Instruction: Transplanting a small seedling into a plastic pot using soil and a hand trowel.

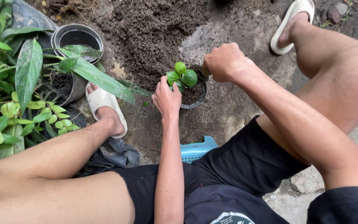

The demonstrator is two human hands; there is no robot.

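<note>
Left hand (166,98) fingers curled against seedling (182,76) stem in small black pot (199,99); right hand (224,62) fisted on tool handle (205,72), just beside leaves.

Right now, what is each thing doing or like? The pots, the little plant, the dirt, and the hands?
Small black plastic pot: upright, partly filled with soil.
Small green round-leaved plant: standing in that pot.
Left hand: steadying the plant at the pot's rim.
Right hand: closed in a fist on something at the pot's far edge.
Empty round grey pot: upright, nothing planted.
Pile of dark soil: loose, heaped on the ground.
</note>
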